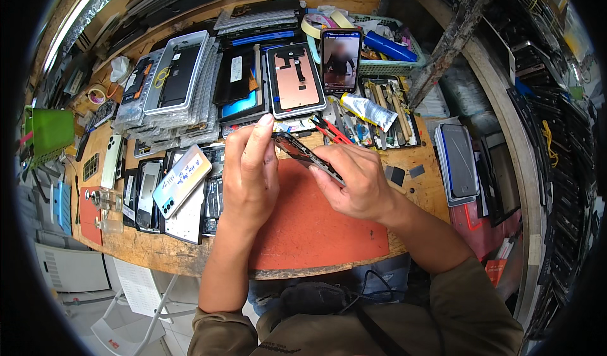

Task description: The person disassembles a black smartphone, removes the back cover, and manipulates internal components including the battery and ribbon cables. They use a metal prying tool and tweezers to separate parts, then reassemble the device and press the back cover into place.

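Dark phone point(296, 147) tipped between two hands above a cluttered workbench point(433, 185)

The thumb and fingers of a worker's right hand point(360, 176) pinch the phone by its near end, while the left hand point(250, 166) stands upright at the far end, index finger extended. Whether that fingertip touches the phone or pinches something small cannot be told.

The phone is raised over a red mat point(322, 236), clear of its surface. Its long axis slants from the right hand away and leftward toward the left index finger; it is tilted nearly edge-on, and which end is its top cannot be made out. The work appears partway along: the phone seems opened already, with what look like inner parts showing on one face, and no cover is discernible there. How much is left cannot be judged.

Left of the mat, a pale phone back point(182, 182) marked with handwriting lies aslant over other parts. Beyond the hands are red-handled pliers point(330, 132), a white-and-yellow tube point(370, 110), a copper-coloured panel point(297, 87) in a tray, an upright phone with a lit screen point(341, 65) and a green basket point(386, 69).
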{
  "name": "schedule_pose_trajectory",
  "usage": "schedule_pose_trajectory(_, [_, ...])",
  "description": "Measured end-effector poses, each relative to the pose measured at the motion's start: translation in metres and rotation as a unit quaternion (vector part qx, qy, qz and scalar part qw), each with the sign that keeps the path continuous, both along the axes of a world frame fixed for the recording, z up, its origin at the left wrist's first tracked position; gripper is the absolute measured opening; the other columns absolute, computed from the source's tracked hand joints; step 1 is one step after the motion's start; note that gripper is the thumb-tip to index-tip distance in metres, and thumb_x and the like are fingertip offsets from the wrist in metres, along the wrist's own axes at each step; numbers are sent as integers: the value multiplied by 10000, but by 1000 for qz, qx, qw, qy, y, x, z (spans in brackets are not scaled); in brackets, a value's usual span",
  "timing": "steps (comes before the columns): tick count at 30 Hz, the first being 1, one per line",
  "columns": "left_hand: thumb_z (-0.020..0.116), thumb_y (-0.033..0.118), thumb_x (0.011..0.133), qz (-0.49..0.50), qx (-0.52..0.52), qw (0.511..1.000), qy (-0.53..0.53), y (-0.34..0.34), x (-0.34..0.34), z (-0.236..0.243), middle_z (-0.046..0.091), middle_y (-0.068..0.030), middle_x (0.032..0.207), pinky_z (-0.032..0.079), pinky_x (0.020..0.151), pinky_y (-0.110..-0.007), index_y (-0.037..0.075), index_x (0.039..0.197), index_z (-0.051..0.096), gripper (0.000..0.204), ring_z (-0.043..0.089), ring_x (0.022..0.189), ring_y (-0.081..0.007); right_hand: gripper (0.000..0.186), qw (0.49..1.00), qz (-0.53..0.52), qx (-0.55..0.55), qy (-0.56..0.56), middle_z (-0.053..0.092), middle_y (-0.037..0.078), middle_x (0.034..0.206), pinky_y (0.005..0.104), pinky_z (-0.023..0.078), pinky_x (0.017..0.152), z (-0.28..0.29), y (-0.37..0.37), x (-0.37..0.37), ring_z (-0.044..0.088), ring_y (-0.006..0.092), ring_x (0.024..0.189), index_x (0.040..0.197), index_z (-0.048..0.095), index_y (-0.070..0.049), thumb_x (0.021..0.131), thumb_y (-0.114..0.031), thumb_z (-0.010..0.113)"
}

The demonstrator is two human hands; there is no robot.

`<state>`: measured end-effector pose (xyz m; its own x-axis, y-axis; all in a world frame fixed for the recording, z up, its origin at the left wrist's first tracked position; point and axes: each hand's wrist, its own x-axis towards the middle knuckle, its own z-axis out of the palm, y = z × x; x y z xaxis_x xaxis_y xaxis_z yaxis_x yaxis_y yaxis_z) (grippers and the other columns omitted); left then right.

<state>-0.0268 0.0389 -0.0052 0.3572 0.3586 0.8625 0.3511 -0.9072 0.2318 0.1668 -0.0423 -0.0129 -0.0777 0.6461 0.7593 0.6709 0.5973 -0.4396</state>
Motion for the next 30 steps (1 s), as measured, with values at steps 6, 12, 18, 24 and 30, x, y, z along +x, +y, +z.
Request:
schedule_pose_trajectory(6, [686,-215,852,-19,-8,1000,17,2,-3,1,648,-214,1173,581,831,-436,52,1553,456,784,678,982,-342,298,1000,21,-15,-17,727,178,865,411,564,635,2,-2,3,728,348,708,1100,661,40,838,59,802])
schedule_pose_trajectory(12, [687,-212,843,-34,-32,999,-4,0,-3,1,638,-204,1166,588,842,-420,54,1568,438,812,673,973,-305,296,1000,15,-22,-1,730,175,870,404,568,642,0,-2,2,739,332,722,1106,662,41,845,54,800])
schedule_pose_trajectory(18, [703,-212,824,-36,-47,998,-28,2,-2,-5,621,-174,1118,571,811,-388,41,1574,423,840,652,937,-269,296,1000,5,-7,19,730,175,882,400,570,652,5,-2,3,737,334,736,1112,650,41,853,50,793])
schedule_pose_trajectory(24, [709,-219,810,-36,-19,998,-42,3,-2,-5,614,-161,1092,556,832,-400,45,1577,409,864,642,923,-273,308,1000,9,-16,-2,720,170,862,405,567,644,2,-2,2,731,338,720,1109,647,40,839,57,794])
schedule_pose_trajectory(30, [679,-255,822,-38,-14,999,9,3,-5,-1,548,-148,1174,573,870,-341,49,1641,288,957,603,981,-223,304,1000,14,-5,-25,716,168,847,400,551,613,1,-2,4,720,327,686,1090,653,44,824,73,796])
